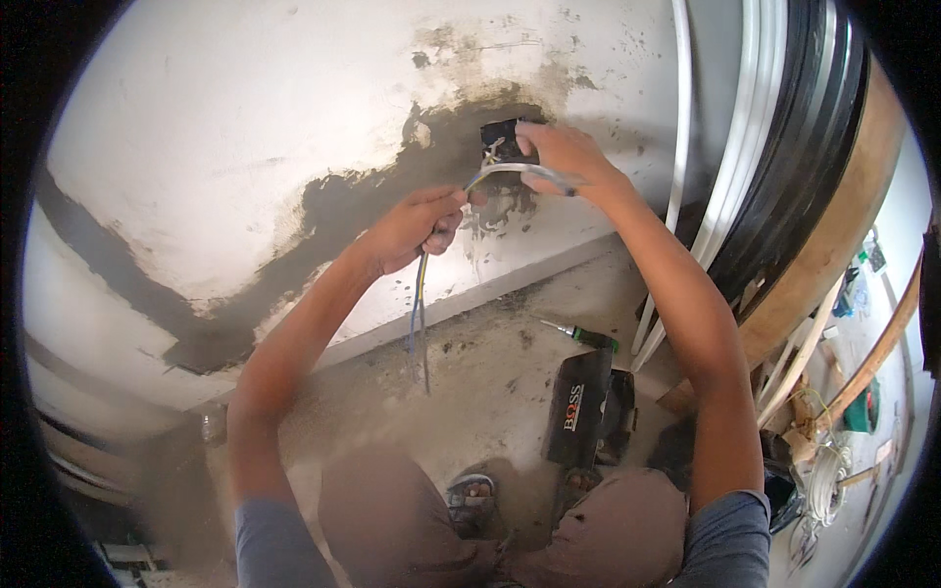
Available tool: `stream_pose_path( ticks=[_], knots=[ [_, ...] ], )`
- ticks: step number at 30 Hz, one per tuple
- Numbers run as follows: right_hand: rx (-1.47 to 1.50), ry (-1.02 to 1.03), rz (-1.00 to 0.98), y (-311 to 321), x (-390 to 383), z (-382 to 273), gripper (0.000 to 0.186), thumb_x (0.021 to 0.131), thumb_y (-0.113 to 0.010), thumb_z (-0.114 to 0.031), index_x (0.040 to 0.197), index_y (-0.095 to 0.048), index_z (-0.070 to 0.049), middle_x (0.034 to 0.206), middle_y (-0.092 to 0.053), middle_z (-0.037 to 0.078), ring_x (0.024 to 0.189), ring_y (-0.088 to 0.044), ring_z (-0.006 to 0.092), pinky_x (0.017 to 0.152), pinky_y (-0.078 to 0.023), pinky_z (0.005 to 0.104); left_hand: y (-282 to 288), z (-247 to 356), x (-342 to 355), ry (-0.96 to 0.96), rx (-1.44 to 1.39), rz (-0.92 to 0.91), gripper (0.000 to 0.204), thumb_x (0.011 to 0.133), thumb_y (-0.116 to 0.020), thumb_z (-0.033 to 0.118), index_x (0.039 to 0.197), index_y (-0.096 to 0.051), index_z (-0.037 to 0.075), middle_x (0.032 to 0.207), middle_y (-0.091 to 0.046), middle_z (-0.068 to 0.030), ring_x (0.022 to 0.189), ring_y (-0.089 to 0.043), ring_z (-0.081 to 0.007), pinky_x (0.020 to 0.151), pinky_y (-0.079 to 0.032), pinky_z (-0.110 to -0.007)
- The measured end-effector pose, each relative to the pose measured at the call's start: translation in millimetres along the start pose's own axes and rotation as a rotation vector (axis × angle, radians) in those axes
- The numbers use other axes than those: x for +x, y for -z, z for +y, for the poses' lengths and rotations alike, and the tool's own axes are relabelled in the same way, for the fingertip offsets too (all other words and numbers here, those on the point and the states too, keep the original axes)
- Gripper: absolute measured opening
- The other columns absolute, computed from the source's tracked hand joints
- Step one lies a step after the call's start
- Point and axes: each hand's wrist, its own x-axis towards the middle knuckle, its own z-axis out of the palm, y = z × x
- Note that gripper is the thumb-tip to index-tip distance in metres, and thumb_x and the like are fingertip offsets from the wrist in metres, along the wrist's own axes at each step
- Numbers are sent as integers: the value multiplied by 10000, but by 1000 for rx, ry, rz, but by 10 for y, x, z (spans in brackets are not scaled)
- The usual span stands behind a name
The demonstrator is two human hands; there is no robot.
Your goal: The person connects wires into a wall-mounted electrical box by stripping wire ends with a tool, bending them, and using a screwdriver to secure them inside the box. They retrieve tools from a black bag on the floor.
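Out from the wall, my left hand (421,227) is closed in a pinch on a bundle of thin electrical wires (421,294). Blue and yellow strands hang below its fingers. A pale grey cable (515,167) arches from those fingers toward the right. My right hand (569,157) reaches to the right side of a black wall box (500,131), thumb and fingers apart, with the cable's blurred far end beside the thumb. Short pale wire ends (493,150) stick out of the box. Whether the right fingertips touch the box is hard to tell.
Rough grey plaster (363,201) runs down the white wall from the box. On the floor lie a green-handled screwdriver (588,337) and an open black case (578,407). White pipes (730,186), black strips (799,167) and a wooden board (833,225) lean at right, near coiled cable (825,480).
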Motion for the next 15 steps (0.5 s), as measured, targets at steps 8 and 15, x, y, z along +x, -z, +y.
stream_pose_path(
  ticks=[8,15],
  knots=[
    [163,-18,-184,-59,170,99,621,769,-722,-252,1310,-502,-42,1088,-642,181,888,-653,280,791,-520,415,-9,-310,-560,33,-207,-2,361,1043,-478,257,1291,-516,-4,700,-439,32,667,-517,-108,579,-400,-258],
    [-88,-169,-12,22,150,-254,430,753,-701,-257,1133,-599,-82,780,-635,136,793,-622,329,734,-493,433,150,-480,-753,59,-321,-113,385,1030,-505,286,1306,-524,18,898,-648,-41,825,-635,-134,766,-525,-293]
  ],
)
